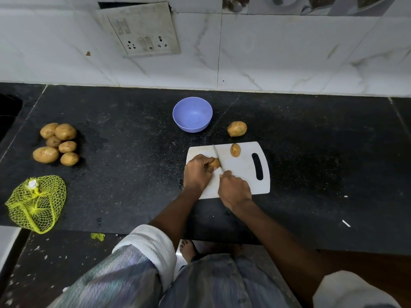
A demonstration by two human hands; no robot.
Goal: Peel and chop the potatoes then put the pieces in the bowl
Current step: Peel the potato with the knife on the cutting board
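Note:
On the white cutting board (242, 174) my left hand (196, 172) grips a brown unpeeled potato (214, 162). My right hand (234, 188) holds a knife (218, 157) whose blade lies against the right end of that potato. A second small potato (235, 150) lies further back on the board. A larger potato (237, 128) sits on the counter just behind the board. The empty lilac bowl (192, 114) stands behind the board to the left.
Several potatoes (56, 144) are heaped on the black counter at the far left, with a yellow net bag (36, 203) in front of them. A sink edge (9, 112) is at the left. The tiled wall with a socket panel (139, 30) rises behind.

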